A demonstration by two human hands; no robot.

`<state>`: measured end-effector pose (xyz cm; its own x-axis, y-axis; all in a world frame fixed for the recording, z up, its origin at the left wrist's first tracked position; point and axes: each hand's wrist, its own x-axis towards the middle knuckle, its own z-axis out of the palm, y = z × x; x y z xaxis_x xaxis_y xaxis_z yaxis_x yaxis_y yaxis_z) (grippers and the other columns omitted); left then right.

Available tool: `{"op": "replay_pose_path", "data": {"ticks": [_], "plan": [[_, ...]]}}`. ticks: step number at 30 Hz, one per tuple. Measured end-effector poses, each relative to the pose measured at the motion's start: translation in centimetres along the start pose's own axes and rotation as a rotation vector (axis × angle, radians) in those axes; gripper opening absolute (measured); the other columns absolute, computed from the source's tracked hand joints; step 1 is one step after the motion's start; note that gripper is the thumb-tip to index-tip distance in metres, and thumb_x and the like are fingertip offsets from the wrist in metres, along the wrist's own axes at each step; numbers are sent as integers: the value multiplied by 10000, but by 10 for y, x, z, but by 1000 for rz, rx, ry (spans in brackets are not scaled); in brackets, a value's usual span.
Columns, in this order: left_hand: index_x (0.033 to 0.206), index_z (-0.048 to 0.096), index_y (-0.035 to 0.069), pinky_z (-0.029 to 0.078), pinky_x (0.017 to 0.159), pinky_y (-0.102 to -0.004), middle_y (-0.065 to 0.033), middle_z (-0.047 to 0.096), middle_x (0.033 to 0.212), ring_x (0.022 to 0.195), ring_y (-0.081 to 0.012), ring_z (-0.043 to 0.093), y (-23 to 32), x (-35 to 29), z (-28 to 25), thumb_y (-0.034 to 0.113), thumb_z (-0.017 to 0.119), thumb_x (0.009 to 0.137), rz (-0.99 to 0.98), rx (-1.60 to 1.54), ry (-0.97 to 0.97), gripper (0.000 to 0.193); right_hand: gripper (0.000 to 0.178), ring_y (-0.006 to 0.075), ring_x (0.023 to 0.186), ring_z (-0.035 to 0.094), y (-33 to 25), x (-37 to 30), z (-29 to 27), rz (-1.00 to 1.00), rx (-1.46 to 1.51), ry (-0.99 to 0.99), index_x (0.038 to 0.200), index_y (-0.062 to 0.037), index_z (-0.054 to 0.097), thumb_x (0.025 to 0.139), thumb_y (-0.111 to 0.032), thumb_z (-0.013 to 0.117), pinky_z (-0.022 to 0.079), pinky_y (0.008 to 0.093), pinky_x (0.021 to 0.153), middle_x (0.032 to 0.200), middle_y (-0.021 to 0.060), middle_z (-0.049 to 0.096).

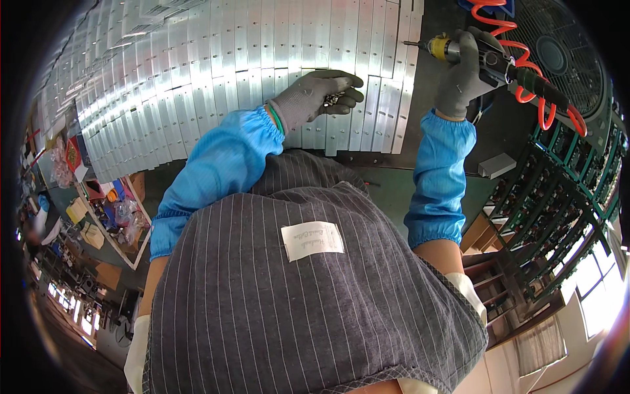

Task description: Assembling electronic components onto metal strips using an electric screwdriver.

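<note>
My left hand point(318, 97), in a grey glove with a blue sleeve cover, is closed on a small cluster of dark screws point(332, 99) above overlapping silvery metal plates point(230, 72). My right hand point(462, 72), also gloved, grips a pneumatic screwdriver point(489, 60) with a yellow collar; its bit points left, just past the right edge of the plates. An orange coiled air hose point(525, 72) trails from the tool's rear.
A fan with a dark grille point(558, 52) stands at the upper right. Green racks point(564, 190) fill the right side. A small grey box point(497, 165) lies on the dark bench. A cluttered table point(111, 217) stands at the left.
</note>
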<state>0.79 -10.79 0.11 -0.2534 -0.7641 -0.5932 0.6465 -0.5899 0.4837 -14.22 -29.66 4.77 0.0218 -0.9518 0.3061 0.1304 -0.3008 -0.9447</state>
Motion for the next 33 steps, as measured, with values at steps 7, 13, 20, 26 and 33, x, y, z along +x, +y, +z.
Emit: {"op": "replay_pose_path", "data": {"ticks": [7,13,20,26,33], "plan": [[1179,543,-21,521,741,-253,-105,626,946,814,-143,595,1,0,1,208,505,940,7,-4,22,333,179,216,748,651,5,0,1,-42,6,-38,870,30,609,693,17,628,544,319,721,787,122,644],[1180,541,-26,540,823,-291,-117,632,997,910,-177,620,0,2,-3,181,498,935,7,-96,-9,324,186,205,757,655,6,-5,7,-61,2,-65,883,19,616,700,3,645,544,304,722,799,114,647],[1170,543,-13,550,840,-293,-149,632,1048,940,-198,633,2,3,4,143,504,927,50,-78,84,292,200,185,745,644,1,-3,10,-106,-51,-103,887,7,626,691,-3,669,539,299,716,803,98,647],[1206,523,12,513,891,-271,-95,618,1089,986,-162,602,8,-5,7,199,503,940,51,25,99,325,182,186,752,645,7,-2,11,-84,1,-119,875,9,624,695,13,655,535,300,728,805,99,646],[1138,564,26,500,817,-237,-45,613,978,884,-96,567,11,-10,5,294,518,942,57,-44,197,335,105,197,802,636,-45,-14,15,-66,-12,-199,877,45,605,781,15,578,541,326,746,905,120,612]]}}
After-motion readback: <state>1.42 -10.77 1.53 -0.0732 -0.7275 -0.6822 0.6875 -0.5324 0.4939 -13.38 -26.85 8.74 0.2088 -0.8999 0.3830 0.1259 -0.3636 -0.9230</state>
